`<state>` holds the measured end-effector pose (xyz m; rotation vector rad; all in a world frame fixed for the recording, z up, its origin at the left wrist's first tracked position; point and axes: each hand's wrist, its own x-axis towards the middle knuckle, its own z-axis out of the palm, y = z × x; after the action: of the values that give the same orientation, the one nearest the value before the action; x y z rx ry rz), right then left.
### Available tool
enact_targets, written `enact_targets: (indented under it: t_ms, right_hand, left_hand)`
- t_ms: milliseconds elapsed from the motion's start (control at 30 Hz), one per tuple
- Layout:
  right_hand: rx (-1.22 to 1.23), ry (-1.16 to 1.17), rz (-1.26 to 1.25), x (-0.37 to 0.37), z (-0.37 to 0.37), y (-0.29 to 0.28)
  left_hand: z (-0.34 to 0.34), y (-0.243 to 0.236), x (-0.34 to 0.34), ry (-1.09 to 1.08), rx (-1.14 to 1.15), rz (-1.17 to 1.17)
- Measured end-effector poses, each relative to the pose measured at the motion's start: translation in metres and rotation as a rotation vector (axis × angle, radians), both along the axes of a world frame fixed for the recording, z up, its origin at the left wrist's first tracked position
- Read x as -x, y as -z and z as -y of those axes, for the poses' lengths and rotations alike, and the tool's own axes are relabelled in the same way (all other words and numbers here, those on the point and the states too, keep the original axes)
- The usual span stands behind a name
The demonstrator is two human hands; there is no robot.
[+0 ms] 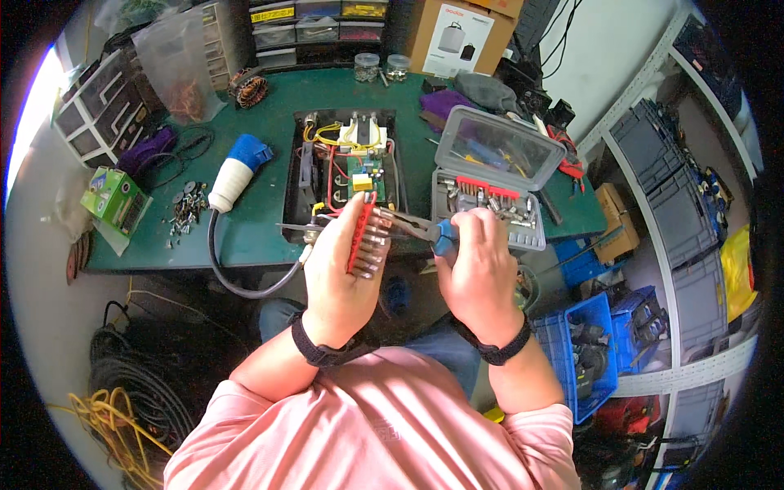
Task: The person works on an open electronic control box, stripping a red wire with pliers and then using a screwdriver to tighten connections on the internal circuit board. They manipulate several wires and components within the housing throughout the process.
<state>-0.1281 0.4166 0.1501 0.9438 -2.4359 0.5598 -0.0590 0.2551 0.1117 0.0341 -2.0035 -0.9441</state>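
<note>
My left hand [333, 265] is closed around a red bit holder [359, 238] with a row of metal screwdriver bits in it, held just off the table's front edge. In my right hand [483, 273] is a pair of pliers [426, 231] with blue handles. Their jaws point left and reach the upper end of the bit row; whether they grip a bit is too small to tell. Behind my hands lies an open black housing [298, 196] with a green circuit board [363, 173] and red and yellow wires. To the right, a grey tool case [531, 238] stands open, holding bits and sockets.
A blue and white plug [237, 175] with a thick cable lies left of the housing, beside loose screws [188, 204] and a green box [114, 200]. Small jars [367, 67] and drawers stand at the back. Blue crates [592, 359] and shelving are on the right.
</note>
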Motion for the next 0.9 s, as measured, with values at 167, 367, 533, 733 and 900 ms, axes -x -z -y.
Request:
enact_targets:
  t_ms: [167,367,533,733,900]
  right_hand:
    - [-0.12,-0.004,0.005,0.011,-0.007,0.001]
    - [-0.101,-0.065,-0.088,0.017,-0.014,-0.004]
    - [-0.088,-0.113,-0.085,0.02,-0.013,-0.006]
    - [-0.001,-0.212,0.195,0.018,-0.014,0.022]
    - [0.004,-0.086,0.032,0.023,-0.011,0.016]
  left_hand:
    - [0.008,0.005,0.004,0.09,-0.01,0.043]
    - [0.009,0.007,-0.006,0.407,-0.546,0.198]
    - [0.007,0.014,-0.002,0.181,-0.207,0.11]
    - [-0.002,0.003,-0.007,0.349,-0.651,0.165]
    - [0.004,0.006,-0.007,0.317,-0.773,0.188]
